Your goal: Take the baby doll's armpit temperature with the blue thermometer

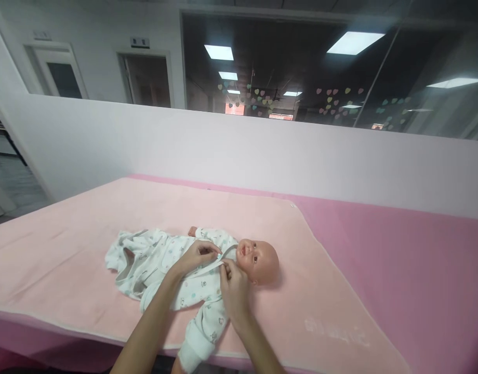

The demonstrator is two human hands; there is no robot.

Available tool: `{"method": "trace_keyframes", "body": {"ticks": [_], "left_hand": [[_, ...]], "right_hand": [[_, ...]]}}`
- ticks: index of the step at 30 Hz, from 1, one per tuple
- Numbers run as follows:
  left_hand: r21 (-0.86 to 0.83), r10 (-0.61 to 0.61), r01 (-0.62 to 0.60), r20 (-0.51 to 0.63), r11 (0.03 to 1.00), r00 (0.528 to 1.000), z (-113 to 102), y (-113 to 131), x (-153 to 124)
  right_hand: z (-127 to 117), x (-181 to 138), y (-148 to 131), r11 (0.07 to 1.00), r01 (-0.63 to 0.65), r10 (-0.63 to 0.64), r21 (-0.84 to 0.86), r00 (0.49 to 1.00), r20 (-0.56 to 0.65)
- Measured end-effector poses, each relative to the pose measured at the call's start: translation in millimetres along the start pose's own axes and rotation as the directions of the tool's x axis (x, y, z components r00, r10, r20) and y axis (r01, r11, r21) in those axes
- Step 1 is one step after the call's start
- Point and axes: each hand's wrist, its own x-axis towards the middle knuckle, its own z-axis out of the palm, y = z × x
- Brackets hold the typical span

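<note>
A baby doll (262, 262) lies on its back, its bald head toward the right. It wears a white patterned romper (192, 292), whose front edges part near the neck. My left hand (200, 255) pinches the romper's front edge at the chest, close to a small snap. Just below the doll's chin, my right hand (234, 283) pinches the other side of the opening at the collar. Both sleeves are on the doll's arms, with one small hand showing at the far side. The leg part of the romper lies rumpled at the left.
A peach-coloured mat (79, 228) lies under the doll, over a pink surface (410, 249). Behind it stands a low white partition (262, 156). Beyond are a dark window (301, 67) with heart stickers and two doorways. The near table edge runs below my forearms.
</note>
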Motion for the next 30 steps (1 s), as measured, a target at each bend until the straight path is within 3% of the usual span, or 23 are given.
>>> {"method": "trace_keyframes", "body": {"ticks": [5,8,20,30], "left_hand": [[-0.036,0.002,0.001,0.095,0.999,0.995,-5.3,-3.2,1.0],[-0.045,0.010,-0.005,0.116,0.999,0.993,-7.7,-2.5,0.2],[0.010,0.048,-0.051,0.195,0.999,0.980,-9.6,4.0,-0.7],[-0.025,-0.021,0.025,0.148,0.999,0.989,-5.3,5.1,-3.1]], "right_hand": [[9.6,-8.3,0.0,0.979,-0.143,0.152,0.146,0.987,-0.054],[6.9,-8.5,-1.4,0.970,-0.148,0.152,0.193,0.988,-0.006],[7.2,-7.7,0.5,0.963,-0.164,0.170,0.214,0.985,-0.013],[4.9,-8.3,-0.1,0.959,-0.153,0.161,0.239,0.987,-0.015]]}}
